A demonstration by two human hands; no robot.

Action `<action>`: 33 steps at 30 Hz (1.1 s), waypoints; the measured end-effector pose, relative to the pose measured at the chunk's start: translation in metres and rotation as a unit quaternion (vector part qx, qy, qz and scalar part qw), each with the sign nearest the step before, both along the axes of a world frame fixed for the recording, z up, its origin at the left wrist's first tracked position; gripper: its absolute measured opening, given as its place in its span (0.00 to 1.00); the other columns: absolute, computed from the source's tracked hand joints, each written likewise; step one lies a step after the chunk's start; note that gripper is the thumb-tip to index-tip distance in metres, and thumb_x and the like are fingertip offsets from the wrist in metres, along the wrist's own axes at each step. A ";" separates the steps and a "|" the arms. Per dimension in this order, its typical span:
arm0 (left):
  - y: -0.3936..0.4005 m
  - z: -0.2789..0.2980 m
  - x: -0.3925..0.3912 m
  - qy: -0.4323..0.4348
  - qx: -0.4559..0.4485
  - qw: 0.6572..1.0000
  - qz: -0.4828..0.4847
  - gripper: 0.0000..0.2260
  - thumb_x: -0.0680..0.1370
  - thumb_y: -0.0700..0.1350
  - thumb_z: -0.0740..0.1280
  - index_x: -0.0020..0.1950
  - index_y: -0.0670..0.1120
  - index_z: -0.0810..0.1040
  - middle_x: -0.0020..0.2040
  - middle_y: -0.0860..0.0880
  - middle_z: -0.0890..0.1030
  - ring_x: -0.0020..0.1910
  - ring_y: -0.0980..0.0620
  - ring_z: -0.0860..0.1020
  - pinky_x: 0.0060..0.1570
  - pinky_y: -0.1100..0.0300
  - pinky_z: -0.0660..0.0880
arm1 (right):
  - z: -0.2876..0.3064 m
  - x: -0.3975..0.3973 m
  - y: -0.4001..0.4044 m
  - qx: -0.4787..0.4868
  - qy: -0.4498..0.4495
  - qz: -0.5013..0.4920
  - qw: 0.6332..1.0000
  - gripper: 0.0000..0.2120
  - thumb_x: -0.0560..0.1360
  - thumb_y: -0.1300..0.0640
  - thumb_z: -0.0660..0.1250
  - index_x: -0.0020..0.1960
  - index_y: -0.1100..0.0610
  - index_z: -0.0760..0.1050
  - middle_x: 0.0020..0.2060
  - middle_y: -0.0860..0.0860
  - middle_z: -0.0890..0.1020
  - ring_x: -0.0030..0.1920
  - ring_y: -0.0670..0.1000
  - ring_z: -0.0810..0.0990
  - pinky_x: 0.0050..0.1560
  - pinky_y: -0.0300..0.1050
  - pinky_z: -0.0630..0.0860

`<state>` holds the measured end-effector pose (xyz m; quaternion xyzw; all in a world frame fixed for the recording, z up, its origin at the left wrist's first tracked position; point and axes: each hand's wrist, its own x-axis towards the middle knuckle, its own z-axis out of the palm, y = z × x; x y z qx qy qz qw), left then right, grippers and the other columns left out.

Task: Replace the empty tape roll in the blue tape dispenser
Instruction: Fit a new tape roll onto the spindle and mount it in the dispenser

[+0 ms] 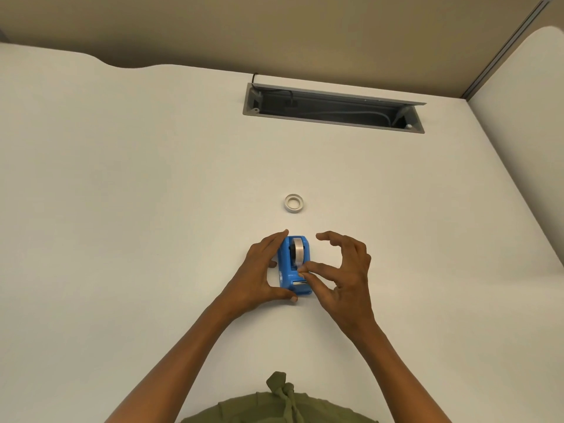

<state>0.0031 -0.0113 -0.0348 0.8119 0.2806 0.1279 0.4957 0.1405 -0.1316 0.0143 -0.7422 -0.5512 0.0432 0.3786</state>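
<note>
The blue tape dispenser stands on the white desk with a tape roll seated in it. My left hand clasps the dispenser's left side and near end. My right hand is on its right; thumb and forefinger pinch together at the tape end just above the cutter, the other fingers spread. A thin white roll core lies flat on the desk a little beyond the dispenser, apart from both hands.
A grey open cable tray with wires is sunk into the desk at the back. A beige partition wall stands behind, and a second white panel rises at the right. My green garment shows at the bottom edge.
</note>
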 end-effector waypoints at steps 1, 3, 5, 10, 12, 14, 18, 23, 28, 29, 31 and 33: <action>0.000 0.000 0.000 0.000 -0.001 1.000 0.000 0.47 0.60 0.55 0.79 0.66 0.70 0.49 0.62 0.75 0.54 0.63 0.59 0.64 0.50 0.81 0.65 | -0.001 0.000 -0.002 0.002 -0.002 -0.001 1.000 0.04 0.69 0.52 0.71 0.44 0.48 0.84 0.59 0.49 0.75 0.61 0.47 0.66 0.59 0.38 0.58; 0.000 0.000 0.000 0.000 -0.002 1.000 0.001 0.47 0.60 0.55 0.79 0.65 0.71 0.49 0.62 0.75 0.54 0.62 0.59 0.65 0.50 0.83 0.64 | -0.003 -0.002 -0.005 0.004 -0.012 -0.006 1.000 0.04 0.69 0.53 0.72 0.44 0.48 0.84 0.58 0.50 0.76 0.59 0.47 0.67 0.57 0.37 0.59; 0.000 0.000 0.000 0.000 -0.001 1.000 0.004 0.47 0.60 0.55 0.79 0.65 0.72 0.49 0.62 0.75 0.54 0.61 0.58 0.66 0.49 0.84 0.63 | -0.005 -0.003 -0.009 0.008 -0.016 -0.012 1.000 0.04 0.70 0.52 0.72 0.44 0.48 0.84 0.55 0.51 0.77 0.55 0.46 0.66 0.54 0.36 0.60; 0.000 -0.001 0.001 0.003 0.006 1.000 0.006 0.46 0.60 0.56 0.78 0.65 0.72 0.48 0.62 0.74 0.56 0.60 0.58 0.66 0.49 0.84 0.62 | -0.011 -0.006 -0.014 0.013 -0.033 -0.015 0.999 0.08 0.71 0.48 0.69 0.45 0.49 0.84 0.44 0.52 0.75 0.50 0.42 0.62 0.42 0.47 0.67; 0.000 -0.002 0.001 0.005 0.006 1.000 0.008 0.46 0.61 0.56 0.78 0.65 0.71 0.48 0.63 0.71 0.57 0.61 0.58 0.66 0.48 0.85 0.63 | -0.014 -0.008 -0.015 0.009 -0.033 -0.016 0.999 0.07 0.70 0.50 0.70 0.45 0.50 0.84 0.42 0.53 0.75 0.49 0.43 0.63 0.41 0.47 0.67; 0.000 -0.002 0.001 0.008 0.005 1.000 0.010 0.46 0.61 0.57 0.78 0.66 0.70 0.48 0.65 0.67 0.58 0.62 0.59 0.65 0.48 0.84 0.63 | -0.017 -0.008 -0.017 0.011 -0.034 -0.018 0.999 0.06 0.69 0.51 0.71 0.45 0.50 0.84 0.42 0.54 0.75 0.49 0.44 0.64 0.40 0.48 0.67; 0.000 -0.001 0.000 0.002 0.000 1.000 0.007 0.46 0.61 0.56 0.78 0.66 0.70 0.49 0.64 0.71 0.57 0.62 0.59 0.65 0.50 0.83 0.63 | -0.019 -0.008 -0.020 0.015 -0.044 -0.021 0.999 0.06 0.69 0.51 0.71 0.45 0.50 0.84 0.42 0.54 0.76 0.48 0.46 0.65 0.40 0.47 0.67; -0.001 0.002 0.000 -0.002 0.002 1.000 0.005 0.45 0.62 0.55 0.78 0.66 0.68 0.49 0.63 0.73 0.56 0.62 0.58 0.66 0.50 0.84 0.63 | -0.020 -0.010 -0.020 0.021 -0.065 -0.025 0.997 0.08 0.70 0.50 0.70 0.44 0.51 0.84 0.40 0.55 0.77 0.47 0.48 0.66 0.40 0.45 0.66; -0.001 0.002 0.000 0.002 0.004 1.000 0.008 0.46 0.62 0.55 0.78 0.68 0.66 0.50 0.65 0.66 0.60 0.63 0.58 0.66 0.51 0.83 0.64 | -0.021 -0.010 -0.021 0.049 -0.110 -0.010 0.993 0.09 0.71 0.49 0.68 0.43 0.52 0.84 0.44 0.51 0.72 0.47 0.49 0.67 0.39 0.47 0.68; -0.001 0.002 0.000 0.001 0.005 1.000 0.008 0.45 0.62 0.55 0.78 0.67 0.67 0.49 0.64 0.68 0.59 0.62 0.58 0.66 0.51 0.83 0.64 | -0.021 -0.010 -0.021 0.058 -0.135 0.001 0.989 0.09 0.71 0.49 0.68 0.42 0.52 0.84 0.45 0.50 0.70 0.47 0.50 0.67 0.40 0.46 0.66; -0.001 0.002 0.000 -0.002 0.005 1.000 0.010 0.45 0.62 0.55 0.78 0.66 0.70 0.49 0.63 0.72 0.58 0.62 0.58 0.67 0.50 0.83 0.64 | -0.022 -0.010 -0.020 0.075 -0.203 0.025 0.976 0.08 0.72 0.51 0.68 0.42 0.54 0.83 0.46 0.50 0.69 0.47 0.51 0.68 0.43 0.45 0.62; -0.001 0.002 0.000 0.000 0.004 1.000 0.012 0.44 0.63 0.54 0.78 0.65 0.71 0.49 0.62 0.73 0.57 0.61 0.57 0.67 0.49 0.83 0.65 | -0.024 -0.009 -0.019 0.085 -0.274 0.041 0.957 0.06 0.71 0.54 0.70 0.42 0.55 0.83 0.47 0.51 0.70 0.47 0.52 0.69 0.45 0.46 0.61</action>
